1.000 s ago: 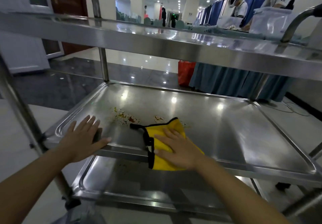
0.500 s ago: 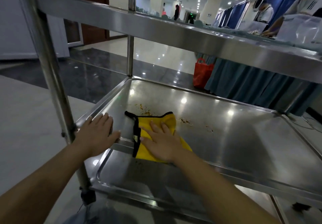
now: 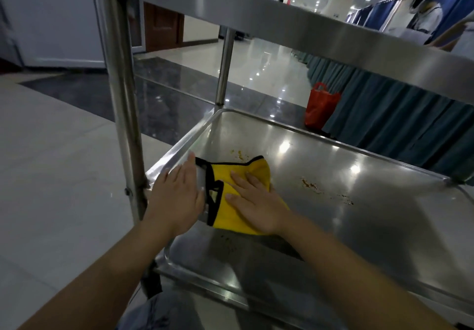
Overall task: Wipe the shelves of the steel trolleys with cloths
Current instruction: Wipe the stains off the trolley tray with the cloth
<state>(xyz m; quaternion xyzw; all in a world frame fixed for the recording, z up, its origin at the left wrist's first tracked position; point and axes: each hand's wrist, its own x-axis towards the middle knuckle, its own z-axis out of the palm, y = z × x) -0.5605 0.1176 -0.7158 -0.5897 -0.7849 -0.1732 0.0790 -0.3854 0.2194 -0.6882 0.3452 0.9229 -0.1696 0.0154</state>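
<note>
Yellow cloth (image 3: pixel 241 188) with black trim lies on the middle shelf (image 3: pixel 359 227) of the steel trolley (image 3: pixel 123 98), at the shelf's near left corner, its near edge hanging over the front rim. Right hand (image 3: pixel 256 204) lies flat on top of the cloth, fingers straight and spread, pressing it down, not curled round it. Left hand (image 3: pixel 177 196) rests on the shelf's left rim just beside the cloth, fingers straight and together, palm over the edge, gripping nothing that shows; its thumb is next to the cloth's black border. Orange-brown food specks (image 3: pixel 239 154) sit on the shelf just beyond the cloth, more stains (image 3: pixel 311 185) to the right of it, apart from the cloth. Upper shelf (image 3: pixel 307 26) crosses overhead; bottom shelf (image 3: pixel 256 265) shows under the forearms with a few dark crumbs. Behind the trolley, an orange bag (image 3: pixel 320 106) stands on the glossy floor against a teal table skirt (image 3: pixel 397 114)
</note>
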